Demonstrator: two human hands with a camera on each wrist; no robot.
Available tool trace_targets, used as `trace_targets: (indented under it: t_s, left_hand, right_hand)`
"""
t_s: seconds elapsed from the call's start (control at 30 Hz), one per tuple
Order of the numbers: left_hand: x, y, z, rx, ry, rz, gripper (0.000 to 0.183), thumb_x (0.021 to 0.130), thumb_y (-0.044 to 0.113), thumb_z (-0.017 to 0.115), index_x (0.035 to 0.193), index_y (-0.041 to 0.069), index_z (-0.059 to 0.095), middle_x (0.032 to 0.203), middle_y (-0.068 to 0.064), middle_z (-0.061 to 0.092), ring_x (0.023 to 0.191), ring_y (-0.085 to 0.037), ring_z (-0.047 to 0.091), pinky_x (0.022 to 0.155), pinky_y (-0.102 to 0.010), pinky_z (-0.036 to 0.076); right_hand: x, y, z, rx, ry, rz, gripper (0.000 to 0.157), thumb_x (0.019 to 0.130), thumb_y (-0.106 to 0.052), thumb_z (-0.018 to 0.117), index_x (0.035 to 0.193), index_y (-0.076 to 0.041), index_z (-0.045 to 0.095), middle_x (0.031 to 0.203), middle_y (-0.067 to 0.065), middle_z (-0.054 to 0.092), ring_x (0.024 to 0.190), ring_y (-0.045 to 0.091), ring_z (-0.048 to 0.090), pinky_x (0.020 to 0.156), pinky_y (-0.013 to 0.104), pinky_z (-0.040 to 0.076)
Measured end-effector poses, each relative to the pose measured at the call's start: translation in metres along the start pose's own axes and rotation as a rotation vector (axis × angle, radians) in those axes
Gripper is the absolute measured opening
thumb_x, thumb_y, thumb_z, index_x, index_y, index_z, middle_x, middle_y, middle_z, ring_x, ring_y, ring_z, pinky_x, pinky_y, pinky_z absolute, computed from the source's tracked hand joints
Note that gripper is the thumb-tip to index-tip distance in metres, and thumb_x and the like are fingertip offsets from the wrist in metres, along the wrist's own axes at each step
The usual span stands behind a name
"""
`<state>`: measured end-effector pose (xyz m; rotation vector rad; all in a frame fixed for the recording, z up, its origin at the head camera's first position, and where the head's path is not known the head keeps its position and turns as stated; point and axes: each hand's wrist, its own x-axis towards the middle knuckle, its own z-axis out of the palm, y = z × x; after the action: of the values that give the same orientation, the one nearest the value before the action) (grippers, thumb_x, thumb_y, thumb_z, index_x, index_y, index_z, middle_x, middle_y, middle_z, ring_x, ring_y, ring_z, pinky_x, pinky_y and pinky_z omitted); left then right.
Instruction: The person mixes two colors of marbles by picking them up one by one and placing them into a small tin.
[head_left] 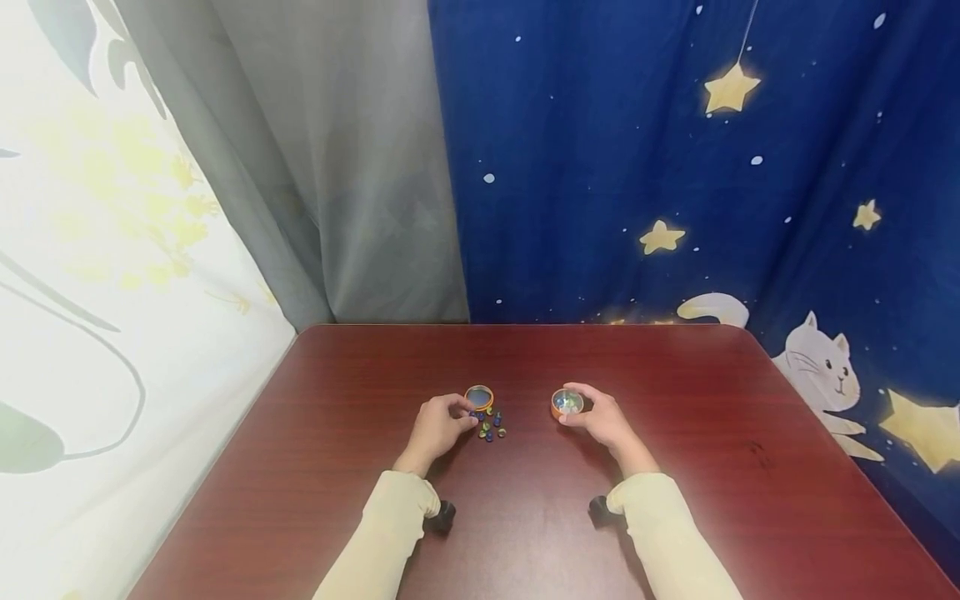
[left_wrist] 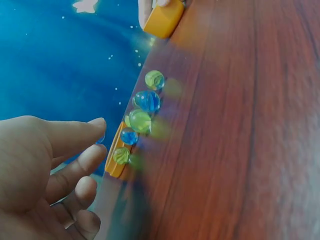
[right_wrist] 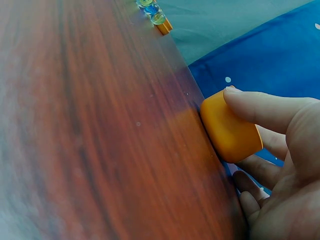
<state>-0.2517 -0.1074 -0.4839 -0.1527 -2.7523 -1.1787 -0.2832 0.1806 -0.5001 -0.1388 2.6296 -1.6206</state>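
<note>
Several blue and yellow-green glass marbles lie loose on the table beside a shallow orange-rimmed round lid. Above them, at the left, my left hand pinches a small blue marble between thumb and index finger, mostly covered by the fingertips. Its other fingers are loosely bent in the left wrist view. To the right, my right hand grips a small orange round tin by its sides, thumb on the near side. The tin stands on the table, with shiny marbles inside in the head view.
The dark red wooden table extends around both hands, with its far edge against grey and blue star-patterned curtains. A pale patterned cloth hangs along the left side.
</note>
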Motion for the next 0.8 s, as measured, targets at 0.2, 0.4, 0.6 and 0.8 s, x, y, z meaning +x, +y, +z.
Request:
trace_targets:
  t_s: [0.2, 0.4, 0.6, 0.8]
  left_hand:
    - [0.002, 0.006, 0.005, -0.028, 0.015, -0.005, 0.012, 0.071, 0.022, 0.070, 0.081, 0.019, 0.063, 0.066, 0.011, 0.058, 0.064, -0.007, 0.053, 0.061, -0.030, 0.040]
    - [0.003, 0.011, 0.010, -0.050, 0.024, -0.005, 0.013, 0.071, 0.023, 0.071, 0.080, 0.019, 0.063, 0.066, 0.011, 0.058, 0.063, -0.007, 0.053, 0.060, -0.029, 0.040]
    - [0.004, 0.015, 0.013, -0.058, 0.032, 0.011, 0.013, 0.070, 0.022, 0.071, 0.080, 0.019, 0.063, 0.065, 0.012, 0.058, 0.061, -0.007, 0.053, 0.058, -0.029, 0.040]
    - [0.007, 0.020, 0.018, -0.071, 0.039, 0.031, 0.014, 0.069, 0.020, 0.072, 0.081, 0.018, 0.064, 0.067, 0.012, 0.060, 0.062, -0.005, 0.055, 0.059, -0.028, 0.041]
  right_hand:
    - [-0.002, 0.000, 0.000, 0.004, 0.001, -0.003, 0.061, 0.059, -0.015, 0.077, 0.116, -0.019, 0.053, 0.112, 0.005, 0.053, 0.105, 0.024, 0.042, 0.086, 0.043, 0.030]
    - [-0.002, 0.000, 0.000, 0.004, 0.001, 0.003, 0.061, 0.059, -0.015, 0.077, 0.116, -0.020, 0.053, 0.114, 0.006, 0.052, 0.106, 0.024, 0.042, 0.087, 0.043, 0.029]
    - [-0.003, -0.002, 0.000, 0.004, -0.002, 0.010, 0.061, 0.060, -0.015, 0.077, 0.116, -0.020, 0.053, 0.114, 0.006, 0.052, 0.106, 0.024, 0.041, 0.087, 0.043, 0.029]
    - [-0.001, -0.001, 0.000, 0.002, -0.001, 0.014, 0.061, 0.059, -0.016, 0.077, 0.115, -0.021, 0.054, 0.115, 0.005, 0.052, 0.107, 0.023, 0.041, 0.088, 0.043, 0.029]
